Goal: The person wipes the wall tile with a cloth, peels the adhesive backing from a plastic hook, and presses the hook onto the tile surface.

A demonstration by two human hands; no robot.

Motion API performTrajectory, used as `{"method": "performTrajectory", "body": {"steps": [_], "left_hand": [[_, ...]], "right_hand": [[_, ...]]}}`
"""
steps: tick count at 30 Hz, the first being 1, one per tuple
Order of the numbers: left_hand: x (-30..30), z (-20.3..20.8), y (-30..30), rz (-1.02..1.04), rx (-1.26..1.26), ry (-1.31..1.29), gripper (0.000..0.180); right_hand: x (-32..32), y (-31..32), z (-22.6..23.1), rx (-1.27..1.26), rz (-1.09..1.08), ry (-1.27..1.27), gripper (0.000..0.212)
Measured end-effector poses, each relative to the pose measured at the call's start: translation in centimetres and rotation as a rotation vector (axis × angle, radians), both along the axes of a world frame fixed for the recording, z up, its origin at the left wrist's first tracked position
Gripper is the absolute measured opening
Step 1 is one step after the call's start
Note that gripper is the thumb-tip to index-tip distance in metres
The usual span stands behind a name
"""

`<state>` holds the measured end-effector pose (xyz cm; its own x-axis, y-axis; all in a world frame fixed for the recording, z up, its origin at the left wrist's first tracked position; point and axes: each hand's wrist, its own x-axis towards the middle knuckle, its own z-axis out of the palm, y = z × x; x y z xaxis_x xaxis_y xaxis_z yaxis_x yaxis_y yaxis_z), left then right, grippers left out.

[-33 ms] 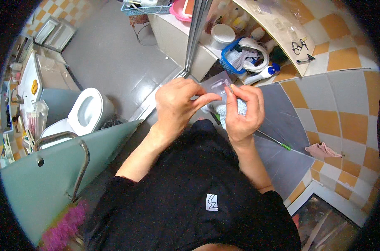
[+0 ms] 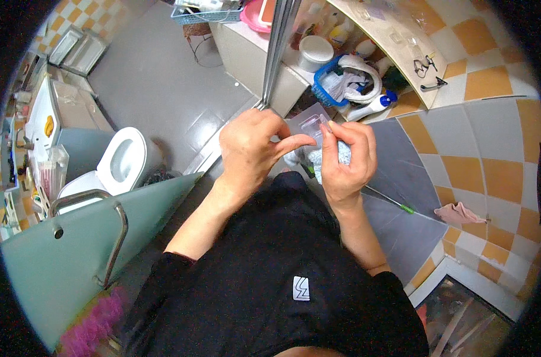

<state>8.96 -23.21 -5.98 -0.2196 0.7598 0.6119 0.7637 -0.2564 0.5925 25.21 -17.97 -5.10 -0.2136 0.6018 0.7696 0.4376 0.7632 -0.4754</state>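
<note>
My two hands are raised together in front of my chest, above a grey tiled floor. My left hand (image 2: 252,149) pinches the edge of a clear plastic pack (image 2: 311,124) between thumb and forefinger. My right hand (image 2: 347,157) is curled around a light blue speckled cloth (image 2: 315,171), and its fingertips also touch the pack. Most of the cloth is hidden inside the right fist. I wear a black shirt.
A white toilet (image 2: 121,160) stands at the left behind a frosted glass door with a metal handle (image 2: 113,238). A metal pole (image 2: 279,47) rises ahead. Beyond it are a blue basket (image 2: 342,83), a white bottle (image 2: 368,107) and a white tub (image 2: 315,53). A pink rag (image 2: 458,212) lies at the right.
</note>
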Motion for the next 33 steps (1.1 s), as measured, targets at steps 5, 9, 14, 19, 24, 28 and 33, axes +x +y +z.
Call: {"method": "performTrajectory", "body": {"steps": [5,9,14,19,24,28,33], "left_hand": [[0.2,1.7,1.3,0.101,0.221,0.163,0.043],[1.6,2.8,1.1,-0.028,0.152,-0.17,0.036],[1.7,3.4,1.1,-0.353,-0.357,-1.11,0.022],[3.0,5.7,1.7,-0.564,-0.532,-1.228,0.032],[1.7,6.0,1.0,-0.686,-0.504,-1.718,0.047],[2.3,5.9,1.5,-0.621,-0.573,-1.876,0.036],[2.2,4.7,1.9,-0.616,-0.545,-1.908,0.028]], "right_hand": [[0.3,1.0,1.4,0.088,-0.027,-0.031,0.026],[0.4,1.8,3.9,0.141,-0.056,-0.02,0.026],[0.9,2.9,6.3,0.164,-0.084,0.054,0.029],[3.2,4.4,6.8,0.349,-0.076,-0.121,0.037],[0.8,4.8,5.7,0.344,-0.044,-0.136,0.046],[2.0,4.5,5.8,0.32,-0.014,-0.145,0.044],[1.9,3.6,5.7,0.298,0.002,-0.165,0.041]]}}
